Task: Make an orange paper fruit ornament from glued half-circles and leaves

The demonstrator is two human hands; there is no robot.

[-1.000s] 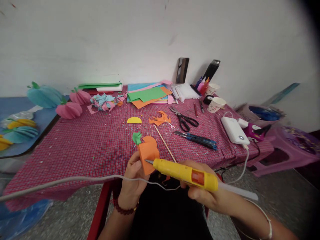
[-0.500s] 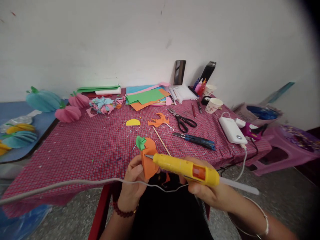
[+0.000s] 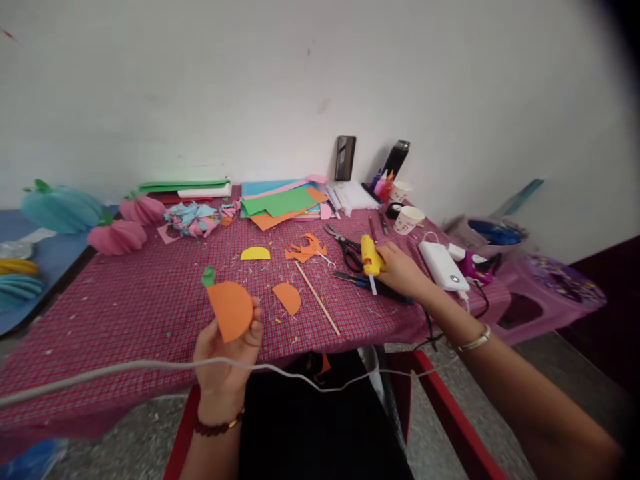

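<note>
**A:** Left hand status?

**B:** Left hand (image 3: 225,357) is raised over the near edge of the counter (image 3: 140,300). Grip clamped on the orange paper disc (image 3: 231,310), fingertips pinching its lower rim. Disc is face-on and clear of the cloth. Green leaf (image 3: 209,275) sits at its 11 o'clock, touching the rim.

**A:** Right?

**B:** Right hand (image 3: 400,272) is stretched out to 2 o'clock of the left hand, well apart from it. Grip closed round the yellow glue gun (image 3: 369,255). Gun is low over the counter, with the white glue stick end poking out at its 6 o'clock. Can't tell if it touches the cloth.

**A:** What's around the gun?

**B:** Scissors (image 3: 345,247) just beside it at 9 o'clock. Blue utility knife (image 3: 350,277) at 7 o'clock, running under the hand. White power bank (image 3: 437,263) at 3 o'clock of the hand, near it. Paper cup (image 3: 407,219) at 12 o'clock.

**A:** Between the hands?

**B:** Loose orange half-circle (image 3: 287,297) flat on the cloth, with a wooden stick (image 3: 317,298) just beside it at 3 o'clock. Orange scraps (image 3: 303,251) and a yellow half-circle (image 3: 255,253) lie further back at 12 o'clock. Grey cable (image 3: 125,367) crosses the left wrist in front.

**A:** Far edge?

**B:** Coloured paper stack (image 3: 280,200) at the wall. Pink paper fruit (image 3: 117,237) at the counter's 10 o'clock corner.
</note>
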